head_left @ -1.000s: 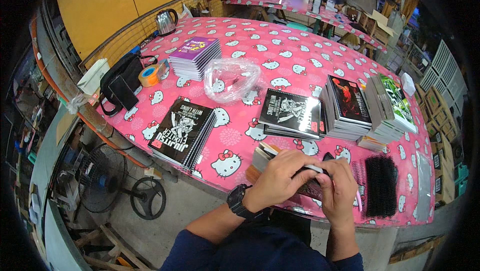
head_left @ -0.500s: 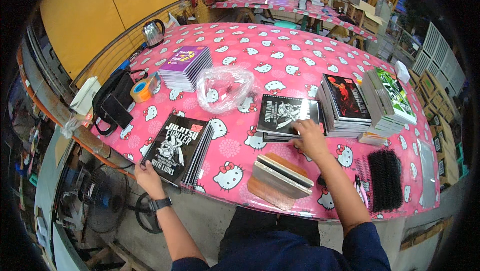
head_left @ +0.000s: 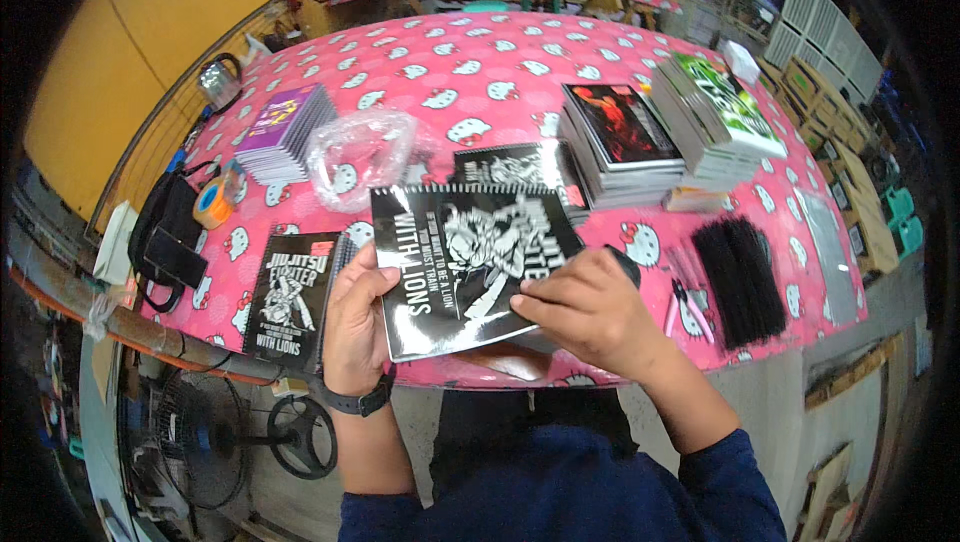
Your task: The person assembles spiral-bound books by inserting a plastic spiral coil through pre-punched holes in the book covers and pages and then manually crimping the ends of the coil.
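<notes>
we see a black glossy spiral-bound notebook with a white figure drawn on its cover (head_left: 475, 267) held in front of the body, its coil along the twelve o'clock edge. at its nine o'clock edge the left hand (head_left: 358, 314) is closed on it, thumb laid over the cover; its other fingers go behind, so we cannot tell how they spread. at four o'clock the right hand (head_left: 592, 310) lies over the lower corner, fingers bent and tips drawn close together at the cover (we cannot tell whether they pinch anything). a flat brown board (head_left: 510, 362) shows partly at six o'clock, beneath the notebook.

around the notebook, on a pink patterned tablecloth (head_left: 420, 92), we find a pile of black spiral notebooks (head_left: 288, 297) between eight and nine o'clock, a stack of purple-covered books (head_left: 285, 137) and a crumpled clear plastic bag (head_left: 335, 142) near ten, a partly hidden black notebook (head_left: 545, 162) at one, and a stack of green-and-white books (head_left: 725, 112) at two. toward three we see a bundle of black binding coils (head_left: 740, 282), with pink-handled pliers (head_left: 672, 317) just beside it.
</notes>
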Tool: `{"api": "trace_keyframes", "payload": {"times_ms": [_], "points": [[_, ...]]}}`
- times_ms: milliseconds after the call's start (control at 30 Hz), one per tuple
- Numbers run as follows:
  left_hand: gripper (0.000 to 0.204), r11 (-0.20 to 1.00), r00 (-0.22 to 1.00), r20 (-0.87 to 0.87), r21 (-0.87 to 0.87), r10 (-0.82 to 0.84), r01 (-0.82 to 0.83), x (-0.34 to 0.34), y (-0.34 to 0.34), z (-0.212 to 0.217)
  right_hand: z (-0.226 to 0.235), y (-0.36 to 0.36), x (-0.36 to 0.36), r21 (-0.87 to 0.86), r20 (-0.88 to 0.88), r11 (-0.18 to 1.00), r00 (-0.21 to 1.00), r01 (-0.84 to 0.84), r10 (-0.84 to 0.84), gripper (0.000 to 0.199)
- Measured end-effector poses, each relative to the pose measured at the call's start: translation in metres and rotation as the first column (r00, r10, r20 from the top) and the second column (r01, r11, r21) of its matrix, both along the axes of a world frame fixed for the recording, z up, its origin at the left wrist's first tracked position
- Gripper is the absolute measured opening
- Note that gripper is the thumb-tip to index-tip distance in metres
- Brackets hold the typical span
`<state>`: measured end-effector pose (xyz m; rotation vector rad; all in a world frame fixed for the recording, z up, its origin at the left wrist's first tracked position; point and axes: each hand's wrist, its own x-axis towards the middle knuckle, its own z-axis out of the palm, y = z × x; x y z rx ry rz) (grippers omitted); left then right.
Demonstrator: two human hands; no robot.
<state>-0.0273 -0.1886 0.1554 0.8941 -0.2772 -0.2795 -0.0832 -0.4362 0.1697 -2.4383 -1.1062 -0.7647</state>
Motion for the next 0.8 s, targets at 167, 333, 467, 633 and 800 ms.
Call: {"api": "trace_keyframes", "payload": {"times_ms": [167,333,467,633,800], "points": [[0.039,0.999,0.961,0.276,0.032,-0.012,0.003,-0.006,-0.021,0.02,-0.028,-0.046,-0.023,0.781,-0.36,0.519,0.929,0.349,-0.083,0.101],[0.029,0.963,0.879,0.452,0.267,-0.15,0.028,0.017,-0.012,0.004,-0.061,-0.028,-0.06,0.688,-0.658,0.478,0.748,0.546,0.092,0.017],[0.035,0.939,0.905,0.415,0.339,-0.095,-0.057,0.02,-0.012,-0.016,-0.086,-0.03,-0.061,0.528,-0.558,0.675,0.81,0.516,-0.183,0.015],[0.042,0.938,0.903,0.427,0.33,-0.053,-0.102,0.02,-0.002,-0.036,-0.089,-0.03,-0.052,0.598,-0.539,0.667,0.839,0.444,-0.076,0.019],[0.024,0.844,0.903,0.412,0.436,0.119,-0.311,0.022,0.015,-0.048,-0.093,-0.057,-0.047,0.398,-0.567,0.825,0.814,0.402,-0.122,0.017]]}}
